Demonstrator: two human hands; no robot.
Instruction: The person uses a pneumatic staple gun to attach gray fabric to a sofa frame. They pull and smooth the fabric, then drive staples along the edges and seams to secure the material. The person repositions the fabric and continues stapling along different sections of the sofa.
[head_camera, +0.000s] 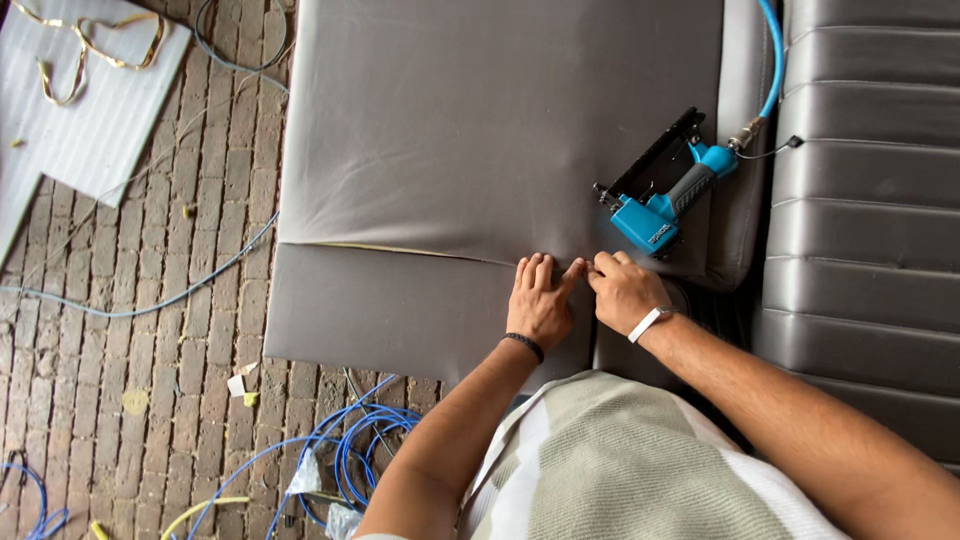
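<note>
Grey fabric (480, 130), folded edge running left-right

**An upholstery workshop on a brick floor**

This is an upholstery workshop, with the work laid out at ground level. A large panel covered in smooth grey leatherette (480, 130) lies on a worn red-brown brick floor (130, 300). On the panel rests a blue and black pneumatic staple gun (665, 195), fed by a light blue air hose (772, 60). Beside it sits a grey channel-stitched seat cushion (865, 200). Coils of thin blue tubing (355, 450) and small scraps litter the bricks, and a white corrugated sheet (85, 110) carries a strip of gold trim (90, 45).
</note>
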